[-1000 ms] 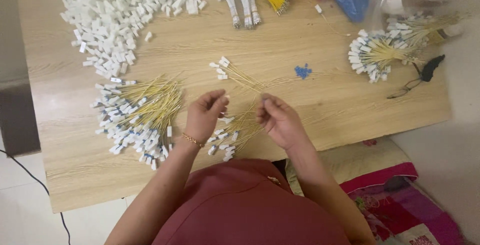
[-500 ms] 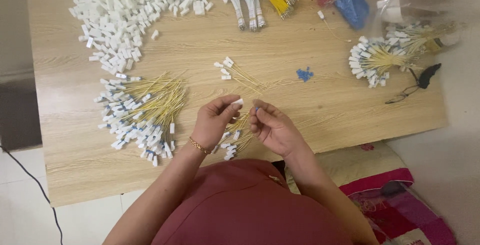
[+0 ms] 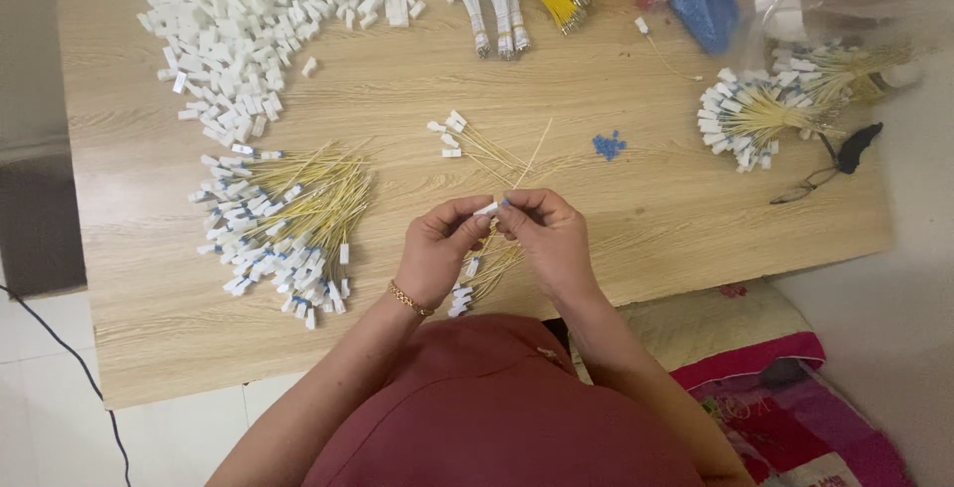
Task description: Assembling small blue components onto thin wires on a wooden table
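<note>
Two hands are brought together at the centre of the frame, above a wooden table. A small white plug is pinched between the fingertips of the left hand, while the right hand is closed on a thin yellow wire that slants up from the plug. More plugged yellow wires are spread at the left of the frame, and loose white plugs are heaped at the upper left. Blue bits lie right of centre.
</note>
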